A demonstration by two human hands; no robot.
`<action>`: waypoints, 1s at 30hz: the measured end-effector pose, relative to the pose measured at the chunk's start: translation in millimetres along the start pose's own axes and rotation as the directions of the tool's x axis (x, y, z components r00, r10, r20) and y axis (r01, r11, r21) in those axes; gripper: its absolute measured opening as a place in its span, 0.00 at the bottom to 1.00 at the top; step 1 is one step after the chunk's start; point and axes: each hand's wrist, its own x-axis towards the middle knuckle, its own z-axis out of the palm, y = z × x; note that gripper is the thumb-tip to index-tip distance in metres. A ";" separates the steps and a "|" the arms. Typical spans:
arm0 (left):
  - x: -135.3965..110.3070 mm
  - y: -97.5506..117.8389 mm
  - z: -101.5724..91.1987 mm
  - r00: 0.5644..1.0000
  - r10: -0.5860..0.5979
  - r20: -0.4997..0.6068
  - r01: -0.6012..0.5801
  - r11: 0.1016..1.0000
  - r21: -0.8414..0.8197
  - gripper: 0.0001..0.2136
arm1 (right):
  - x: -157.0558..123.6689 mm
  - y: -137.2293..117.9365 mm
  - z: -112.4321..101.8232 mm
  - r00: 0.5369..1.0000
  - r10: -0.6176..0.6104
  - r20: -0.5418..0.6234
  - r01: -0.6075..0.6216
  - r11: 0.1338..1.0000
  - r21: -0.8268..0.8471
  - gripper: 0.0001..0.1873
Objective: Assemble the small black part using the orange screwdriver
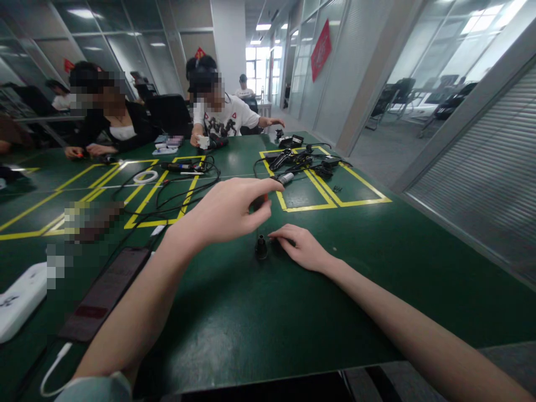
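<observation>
My left hand (232, 209) hovers above the green table (259, 312), its fingers pinched on a small thing with a red part (265, 199) that I cannot make out. Just below it a small black cylindrical part (261, 248) stands upright on the table. My right hand (301, 247) rests on the table right of that part, fingers curled, fingertips touching or nearly touching a dark piece beside it.
A dark phone (106, 293) with a white cable and a white box (20, 301) lie at the left. Yellow tape squares hold black cables and tools (301, 162). Two people sit at the table's far side (221, 114). The table's right edge runs along a glass wall.
</observation>
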 end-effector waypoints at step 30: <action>-0.6 -3.3 3.5 0.996 0.081 -0.026 -0.080 0.996 0.033 0.14 | 0.2 -1.7 -1.6 0.995 0.035 0.095 -0.035 0.999 -0.007 0.12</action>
